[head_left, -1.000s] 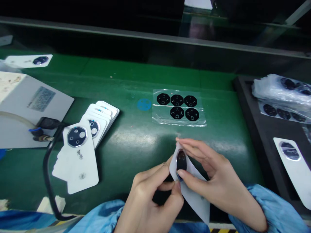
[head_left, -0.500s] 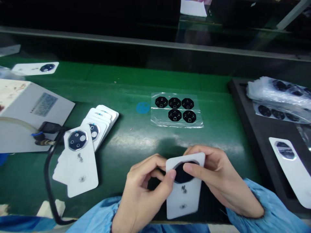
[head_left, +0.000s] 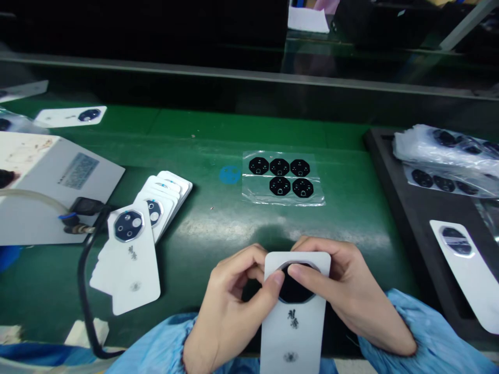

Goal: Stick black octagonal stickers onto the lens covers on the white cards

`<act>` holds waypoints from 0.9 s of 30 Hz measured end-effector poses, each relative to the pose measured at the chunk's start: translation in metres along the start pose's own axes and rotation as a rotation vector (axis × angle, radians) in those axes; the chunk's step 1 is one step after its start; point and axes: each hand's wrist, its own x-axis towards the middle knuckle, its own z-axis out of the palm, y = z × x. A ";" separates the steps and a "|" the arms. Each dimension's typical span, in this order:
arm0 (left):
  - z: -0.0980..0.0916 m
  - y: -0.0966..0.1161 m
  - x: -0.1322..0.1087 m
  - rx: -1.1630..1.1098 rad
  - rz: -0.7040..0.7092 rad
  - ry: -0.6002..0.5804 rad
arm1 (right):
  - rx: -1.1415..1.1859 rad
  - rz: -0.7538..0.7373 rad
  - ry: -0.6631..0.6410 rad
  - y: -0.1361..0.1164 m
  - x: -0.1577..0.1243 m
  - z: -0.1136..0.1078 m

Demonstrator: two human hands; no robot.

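A white phone back cover with dark lettering is between my hands at the front edge of the table, its face turned up to me. A black octagonal piece lies in the ring near its top. My left hand grips the left edge, thumb on the ring's left rim. My right hand grips the top right, thumb pressed on the black piece, other fingers behind the cover. Further back on the green table, a clear film sheet bears several black octagonal pieces.
On the left, several white back covers lie fanned out beside a white box with a black cable. At right, a dark tray carries bagged octagonal pieces and another cover. One more cover lies back left.
The held cover has tilted to face me more squarely, and its lower end has dropped past the picture's bottom edge. My right thumb has shifted slightly left on the black piece.
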 end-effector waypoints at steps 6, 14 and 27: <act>0.001 0.000 -0.001 -0.037 -0.006 -0.022 | -0.067 -0.012 -0.018 -0.005 -0.001 0.000; 0.002 0.000 0.000 -0.093 0.013 -0.047 | -0.081 0.006 -0.022 -0.011 -0.001 0.003; 0.002 -0.001 -0.003 0.004 0.149 0.106 | 0.074 0.028 0.021 -0.004 0.003 0.000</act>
